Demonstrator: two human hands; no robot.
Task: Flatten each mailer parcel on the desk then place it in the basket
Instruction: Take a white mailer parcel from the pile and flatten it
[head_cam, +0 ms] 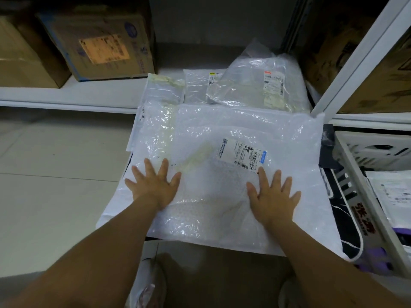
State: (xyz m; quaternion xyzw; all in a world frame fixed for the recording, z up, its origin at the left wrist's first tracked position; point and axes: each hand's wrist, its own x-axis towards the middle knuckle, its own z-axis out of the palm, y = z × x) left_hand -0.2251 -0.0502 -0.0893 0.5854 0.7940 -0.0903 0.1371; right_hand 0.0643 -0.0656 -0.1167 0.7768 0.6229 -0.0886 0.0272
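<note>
left hand (154, 185), right hand (273, 195), flat on mailer (222, 174)

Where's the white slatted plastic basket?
Head view, far right: the white slatted plastic basket sits beside the desk, right of the right hand, below the shelf.

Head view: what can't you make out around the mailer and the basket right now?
- Desk top: almost wholly covered by the big bubble mailer under the left hand and right hand.
- Shipping label text: too small.
- Basket: cut off by the right edge.
- Rear mailers: overlapping, count unclear.
</note>
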